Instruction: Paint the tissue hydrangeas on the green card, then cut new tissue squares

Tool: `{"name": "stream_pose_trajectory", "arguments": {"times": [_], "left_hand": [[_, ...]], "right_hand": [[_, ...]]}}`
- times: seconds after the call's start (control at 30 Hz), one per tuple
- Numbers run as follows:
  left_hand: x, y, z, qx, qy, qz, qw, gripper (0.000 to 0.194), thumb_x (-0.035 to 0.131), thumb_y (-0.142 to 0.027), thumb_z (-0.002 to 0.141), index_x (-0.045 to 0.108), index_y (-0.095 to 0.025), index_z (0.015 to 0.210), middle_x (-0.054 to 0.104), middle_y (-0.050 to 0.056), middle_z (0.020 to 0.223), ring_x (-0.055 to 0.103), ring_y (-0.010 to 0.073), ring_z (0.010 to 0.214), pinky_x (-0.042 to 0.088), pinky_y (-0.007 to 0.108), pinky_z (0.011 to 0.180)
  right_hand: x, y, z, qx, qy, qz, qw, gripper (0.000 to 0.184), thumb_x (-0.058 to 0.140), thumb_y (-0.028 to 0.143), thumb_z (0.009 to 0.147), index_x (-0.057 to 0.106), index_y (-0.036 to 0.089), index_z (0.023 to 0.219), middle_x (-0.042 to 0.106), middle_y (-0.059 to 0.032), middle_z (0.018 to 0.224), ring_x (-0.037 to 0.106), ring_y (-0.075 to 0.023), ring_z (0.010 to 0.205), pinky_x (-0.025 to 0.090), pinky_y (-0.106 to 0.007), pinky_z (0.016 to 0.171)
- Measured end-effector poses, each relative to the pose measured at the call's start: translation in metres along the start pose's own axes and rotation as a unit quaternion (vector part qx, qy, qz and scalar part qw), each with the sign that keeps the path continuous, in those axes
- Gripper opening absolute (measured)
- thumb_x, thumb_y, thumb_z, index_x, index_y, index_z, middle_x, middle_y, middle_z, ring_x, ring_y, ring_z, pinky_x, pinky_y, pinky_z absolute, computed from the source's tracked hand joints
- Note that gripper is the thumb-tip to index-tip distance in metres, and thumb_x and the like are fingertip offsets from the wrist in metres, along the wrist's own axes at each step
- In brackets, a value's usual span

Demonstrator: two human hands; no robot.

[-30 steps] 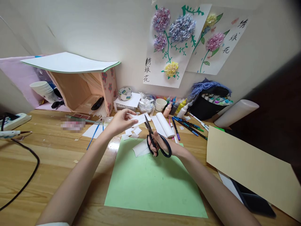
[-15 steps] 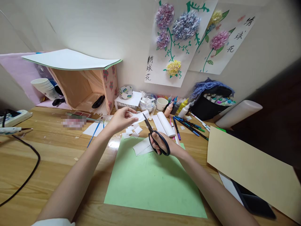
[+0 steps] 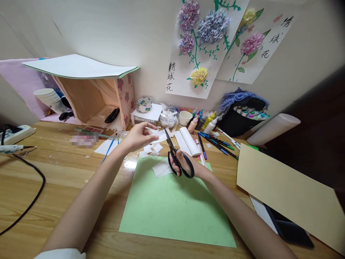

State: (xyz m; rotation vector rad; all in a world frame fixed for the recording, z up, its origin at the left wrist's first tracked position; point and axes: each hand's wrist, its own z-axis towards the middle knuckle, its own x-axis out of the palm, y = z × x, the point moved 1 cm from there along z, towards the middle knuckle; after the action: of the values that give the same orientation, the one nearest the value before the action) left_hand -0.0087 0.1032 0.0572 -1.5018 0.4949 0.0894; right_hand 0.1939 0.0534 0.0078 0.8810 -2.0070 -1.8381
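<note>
My left hand [image 3: 140,137] pinches a narrow strip of white paper [image 3: 161,136], held out to the right above the table. Black-handled scissors [image 3: 170,144] are in my right hand [image 3: 185,163], with its fingers through the loops. Their blades point up and away, against the right part of the strip. Below the strip lie several small cut squares of white paper [image 3: 157,148]. Another folded white piece [image 3: 161,169] rests on the green sheet [image 3: 178,212], partly covered by my right hand and the scissors.
Behind my hands stand a clear bowl of paper scraps [image 3: 169,117], a paper cup [image 3: 185,117] and paint bottles [image 3: 212,125]. A white paper roll [image 3: 189,142] and several pens [image 3: 218,144] lie right of the scissors. At far right is a tan board [image 3: 288,194]; at left, a cable [image 3: 40,180].
A second ago the scissor blades were at the strip; half a second ago its right end curled up and the handles closed together. Now the handles are spread again and the end no longer shows curled.
</note>
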Motion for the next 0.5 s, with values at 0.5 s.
{"name": "stream_pose_trajectory", "arguments": {"times": [0.5], "left_hand": [[-0.003,-0.001,-0.003,-0.013,-0.008,0.020,1.000,0.039,0.072,-0.037,0.067,0.058,-0.017,0.097,0.055,-0.003,0.061,0.052,0.0110,0.054,0.036,0.021,0.047]], "right_hand": [[0.004,-0.015,0.011,0.004,-0.086,0.007,0.996,0.066,0.033,0.085,0.066,0.042,0.020,0.068,0.041,0.0075,0.039,0.041,-0.0078,0.029,0.031,-0.020,0.032]]}}
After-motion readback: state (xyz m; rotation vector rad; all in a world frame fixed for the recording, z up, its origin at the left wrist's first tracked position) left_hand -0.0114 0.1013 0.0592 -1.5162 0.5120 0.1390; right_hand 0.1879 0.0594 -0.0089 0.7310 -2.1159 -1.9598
